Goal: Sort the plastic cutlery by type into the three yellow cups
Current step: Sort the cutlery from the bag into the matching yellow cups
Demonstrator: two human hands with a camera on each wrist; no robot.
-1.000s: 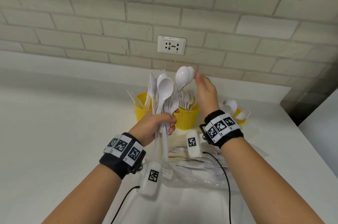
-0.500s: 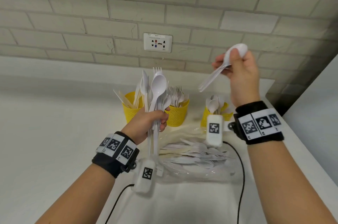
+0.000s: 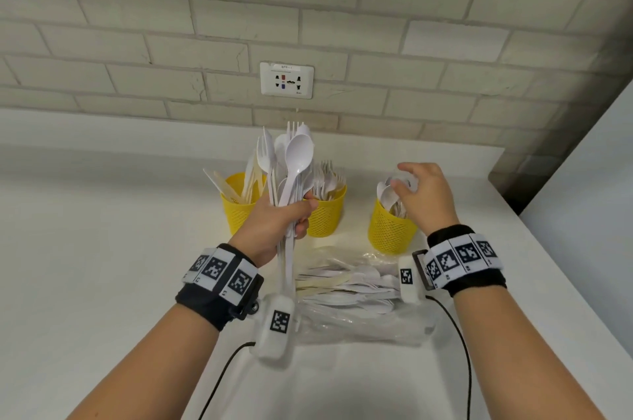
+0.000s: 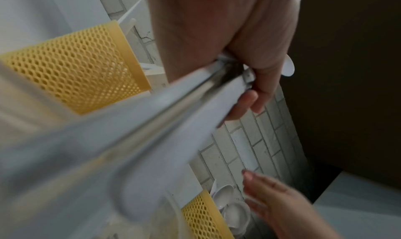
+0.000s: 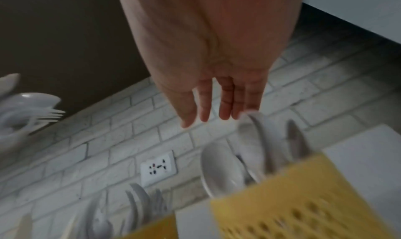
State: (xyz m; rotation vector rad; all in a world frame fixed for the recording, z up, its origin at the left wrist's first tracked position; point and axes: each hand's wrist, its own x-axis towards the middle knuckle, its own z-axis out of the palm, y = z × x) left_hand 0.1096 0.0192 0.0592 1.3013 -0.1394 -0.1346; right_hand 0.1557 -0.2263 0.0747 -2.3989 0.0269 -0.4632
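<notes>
White counter (image 3: pixel 102 248) runs below a brick wall (image 3: pixel 137 25); a socket (image 3: pixel 287 80) sits on the wall. All places below are given relative to the middle cup (image 3: pixel 323 214).

Three yellow mesh cups stand in a row on the counter. Left cup (image 3: pixel 236 210), just left of the middle cup, holds knives, cream and white. Middle cup holds forks. Right cup (image 3: pixel 388 229), apart to the right and slightly nearer the camera, holds spoons.

Clear bag (image 3: pixel 363 327) lies on the counter in front of the middle cup, with a loose pile (image 3: pixel 346 286) of white and cream cutlery lying on it.

Left hand (image 3: pixel 277 221), raised in front of the gap between left and middle cups, is wrapped tight around a bunch (image 3: pixel 291 166) of mixed white cutlery, held upright: spoon bowls and fork tines on top, handles hanging below the fist.

Right hand (image 3: pixel 423 193) hovers just above the right cup's rim, fingers straight and loosely spread, holding nothing; fingertips (image 5: pixel 225 115) are close over the spoon bowls.
</notes>
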